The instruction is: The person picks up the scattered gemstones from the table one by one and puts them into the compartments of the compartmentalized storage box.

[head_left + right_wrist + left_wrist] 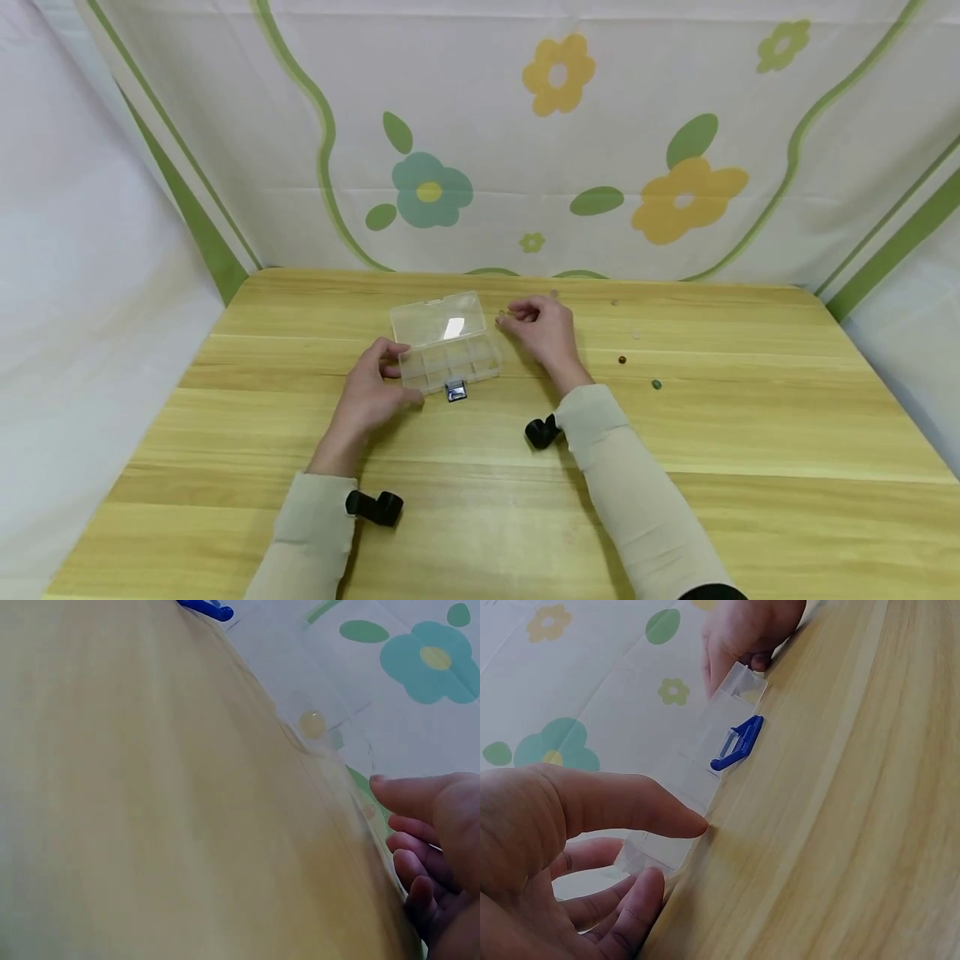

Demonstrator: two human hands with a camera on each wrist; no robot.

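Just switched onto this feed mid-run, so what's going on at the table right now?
A person sits at a wooden table with a small clear compartment box, its lid open. The left hand grips the box's left end, thumb on the front wall. The right hand sits just right of the box with fingertips curled together near the lid corner; whether it pinches a bead is too small to tell. A pale bead lies in one end compartment. A few small beads are scattered to the right. The blue latch hangs open.

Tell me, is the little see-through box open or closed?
Open. The clear box's lid is tipped back behind its compartments, and the blue latch hangs loose at the front. The left hand holds its end.
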